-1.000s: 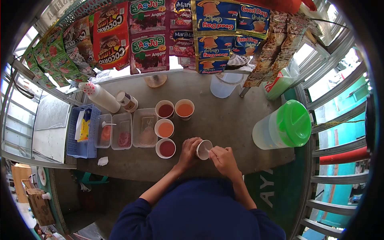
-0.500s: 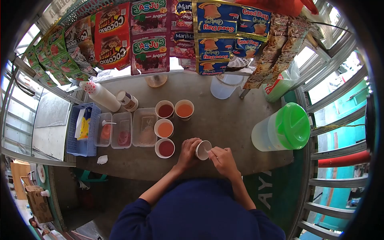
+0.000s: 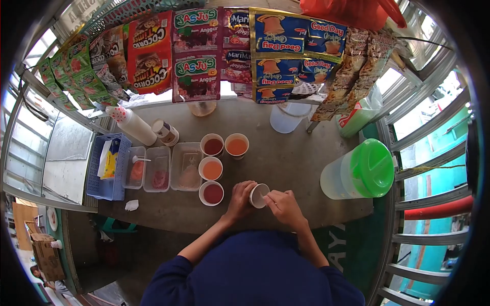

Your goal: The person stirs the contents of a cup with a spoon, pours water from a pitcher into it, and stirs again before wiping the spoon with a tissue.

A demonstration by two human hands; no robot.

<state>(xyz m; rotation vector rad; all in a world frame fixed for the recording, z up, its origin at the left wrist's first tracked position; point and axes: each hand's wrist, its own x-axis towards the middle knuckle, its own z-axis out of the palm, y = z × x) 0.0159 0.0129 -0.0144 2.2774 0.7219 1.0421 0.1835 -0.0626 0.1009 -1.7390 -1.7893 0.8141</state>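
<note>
My left hand (image 3: 239, 201) wraps round the left side of a white paper cup (image 3: 253, 202) near the front of the table. Pinched in my right hand (image 3: 283, 206) is a thin pale stirring utensil (image 3: 263, 196), which dips into that cup. Its lower end and exact kind are hard to make out. Left of my hands stand several paper cups of drink: a dark red one (image 3: 212, 145), an orange one (image 3: 237, 146), a second orange one (image 3: 210, 168) and a reddish-purple one (image 3: 211, 193).
Powder tubs (image 3: 186, 173) line the left, one with a white spoon (image 3: 141, 159), beside a blue basket (image 3: 121, 191). A green-lidded water container (image 3: 334, 178) stands right, a clear pail (image 3: 285, 121) behind. Drink sachets (image 3: 196, 76) hang across the back.
The view has tilted slightly, so the table and sachets sit a little lower. My left hand stays on the cup, and my right hand still holds the utensil in it.
</note>
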